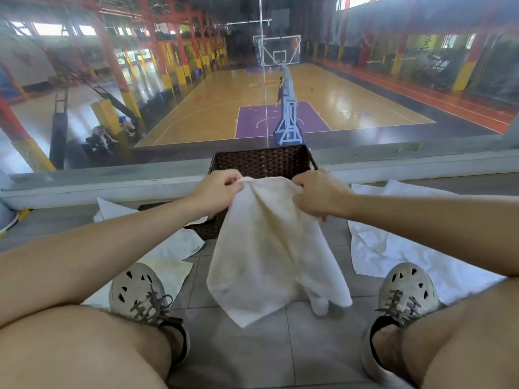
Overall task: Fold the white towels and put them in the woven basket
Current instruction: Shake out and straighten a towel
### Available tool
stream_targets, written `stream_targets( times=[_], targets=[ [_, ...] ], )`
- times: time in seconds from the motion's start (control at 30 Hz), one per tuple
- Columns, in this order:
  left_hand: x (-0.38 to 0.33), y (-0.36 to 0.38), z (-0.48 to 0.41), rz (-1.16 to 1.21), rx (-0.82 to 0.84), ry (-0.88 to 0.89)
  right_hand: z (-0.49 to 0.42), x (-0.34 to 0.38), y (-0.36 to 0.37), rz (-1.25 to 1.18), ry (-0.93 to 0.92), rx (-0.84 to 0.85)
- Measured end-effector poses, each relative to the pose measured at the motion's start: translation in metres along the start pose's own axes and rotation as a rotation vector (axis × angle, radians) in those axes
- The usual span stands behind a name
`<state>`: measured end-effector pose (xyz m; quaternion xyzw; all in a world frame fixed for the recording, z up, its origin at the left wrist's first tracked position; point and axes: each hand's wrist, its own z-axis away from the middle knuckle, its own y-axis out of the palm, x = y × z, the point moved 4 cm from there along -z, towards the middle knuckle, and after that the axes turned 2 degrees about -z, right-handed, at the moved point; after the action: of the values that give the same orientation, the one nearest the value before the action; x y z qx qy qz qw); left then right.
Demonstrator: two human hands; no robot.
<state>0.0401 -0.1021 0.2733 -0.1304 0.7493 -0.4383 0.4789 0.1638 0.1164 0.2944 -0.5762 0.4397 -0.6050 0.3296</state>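
A white towel (266, 248) hangs in the air in front of the dark brown woven basket (261, 161). My left hand (216, 192) pinches its top edge on the left, and my right hand (317, 196) grips the top edge on the right. The cloth droops between my hands, its lower corners near the floor. The towel hides most of the basket's front and inside. More white towels lie on the floor: some at the left (171, 254) beside the basket, and a crumpled spread at the right (393, 242).
I sit with my knees wide; my left shoe (140, 293) rests on a floor towel and my right shoe (407, 290) on the right one. Grey floor tiles (269, 349) lie between my feet. A glass wall (168, 153) stands right behind the basket.
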Motion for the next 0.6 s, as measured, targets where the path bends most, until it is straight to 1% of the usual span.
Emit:
stream_targets(
  times=[0.03, 0.1, 0.13, 0.2, 0.27, 0.3, 0.37, 0.4, 0.47, 0.53, 0.57, 0.6],
  targets=[
    [-0.011, -0.001, -0.001, 0.045, -0.014, 0.046, -0.001, 0.003, 0.005, 0.029, -0.006, 0.014],
    [-0.03, 0.002, 0.0, 0.033, -0.013, 0.14, -0.005, 0.007, 0.011, -0.006, -0.001, 0.006],
    [-0.035, 0.003, 0.001, -0.016, -0.025, 0.18, -0.007, 0.007, 0.009, -0.057, 0.028, -0.004],
    [-0.033, -0.001, 0.002, -0.209, -0.065, 0.237, -0.013, 0.0, -0.001, -0.164, 0.116, -0.033],
    [-0.019, -0.008, 0.001, -0.405, -0.079, 0.227, -0.017, -0.011, -0.011, -0.276, 0.198, -0.067],
    [-0.011, -0.011, 0.001, -0.441, -0.096, 0.203, -0.018, -0.014, -0.013, -0.331, 0.223, -0.07],
    [0.0, -0.012, 0.003, -0.425, -0.129, 0.193, -0.015, -0.012, -0.013, -0.436, 0.222, -0.073],
    [0.001, -0.011, 0.005, -0.411, -0.143, 0.228, -0.013, -0.007, -0.014, -0.503, 0.201, -0.087],
    [-0.004, -0.008, 0.013, -0.445, -0.15, 0.376, -0.01, 0.0, -0.016, -0.628, 0.16, -0.098],
    [-0.004, -0.006, 0.018, -0.594, -0.111, 0.546, -0.01, 0.004, -0.022, -0.706, 0.135, -0.107],
    [-0.004, -0.003, 0.018, -0.665, -0.086, 0.604, -0.009, 0.005, -0.025, -0.719, 0.123, -0.116],
    [-0.003, 0.002, 0.018, -0.674, -0.066, 0.621, -0.009, 0.007, -0.028, -0.718, 0.111, -0.124]
  ],
)
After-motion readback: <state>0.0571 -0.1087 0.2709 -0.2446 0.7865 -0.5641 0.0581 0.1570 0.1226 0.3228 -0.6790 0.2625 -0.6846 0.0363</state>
